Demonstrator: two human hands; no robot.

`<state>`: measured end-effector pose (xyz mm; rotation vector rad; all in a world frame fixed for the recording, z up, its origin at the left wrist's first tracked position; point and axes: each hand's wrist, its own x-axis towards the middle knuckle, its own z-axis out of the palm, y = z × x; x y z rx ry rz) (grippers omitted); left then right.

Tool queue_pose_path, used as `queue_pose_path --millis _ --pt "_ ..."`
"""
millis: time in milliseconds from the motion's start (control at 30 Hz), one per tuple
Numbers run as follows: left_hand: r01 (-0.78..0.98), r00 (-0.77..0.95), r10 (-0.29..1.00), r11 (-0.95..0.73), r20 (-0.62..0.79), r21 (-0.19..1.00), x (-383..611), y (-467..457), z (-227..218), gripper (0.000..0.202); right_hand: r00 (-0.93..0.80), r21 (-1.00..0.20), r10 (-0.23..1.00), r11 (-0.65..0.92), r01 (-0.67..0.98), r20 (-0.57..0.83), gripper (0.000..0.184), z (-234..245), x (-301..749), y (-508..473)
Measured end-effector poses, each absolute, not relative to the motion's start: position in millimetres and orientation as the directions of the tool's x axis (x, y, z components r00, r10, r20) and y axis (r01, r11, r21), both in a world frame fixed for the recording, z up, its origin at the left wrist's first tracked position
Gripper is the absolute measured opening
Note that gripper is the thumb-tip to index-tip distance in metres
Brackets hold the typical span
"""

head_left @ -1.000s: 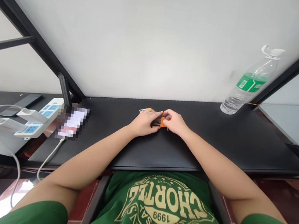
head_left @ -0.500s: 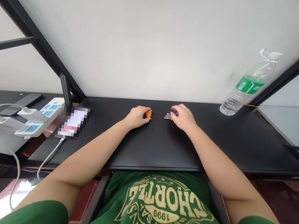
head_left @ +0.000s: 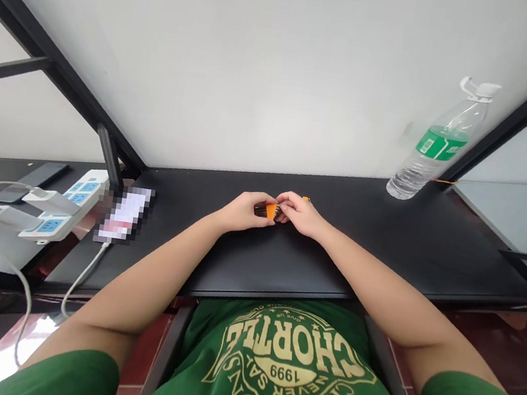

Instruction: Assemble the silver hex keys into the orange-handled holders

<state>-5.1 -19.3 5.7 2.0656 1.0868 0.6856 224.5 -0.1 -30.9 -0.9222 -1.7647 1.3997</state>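
My left hand (head_left: 248, 212) is closed around an orange holder (head_left: 270, 211). A row of short, thin pieces, dark on one side and pale at the tips, sticks out of it; they look like screwdriver bits, but are too small to be sure. My right hand (head_left: 301, 213) is closed too, its fingertips at the pale ends of that row. Past its knuckles shows a second orange holder (head_left: 306, 199), mostly covered by the hand. Both hands meet over the black table (head_left: 273, 264).
A large water bottle (head_left: 432, 146) with a green label stands at the back right by the wall. To the left lie a blurred-out phone (head_left: 124, 214) on a white cable and a power strip (head_left: 69, 206) with plugs. Black metal bars (head_left: 110, 153) frame both sides.
My hands have come together from a gap. The right hand has moved left to the row held in the left hand, which has shifted slightly right.
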Motion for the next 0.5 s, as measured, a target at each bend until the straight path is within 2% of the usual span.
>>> queue_pose_path --millis 200,500 --pt "0.561 0.534 0.845 -0.389 0.039 0.731 -8.1 -21.3 14.7 0.042 -0.550 -0.993 0.835 0.093 0.075 0.037 0.021 -25.4 227.3 -2.5" --pt "0.658 0.561 0.825 -0.394 -0.069 0.642 -13.0 -20.8 23.0 0.044 -0.489 -0.976 0.869 0.032 0.215 -0.079 0.024 -17.0 226.1 -7.3"
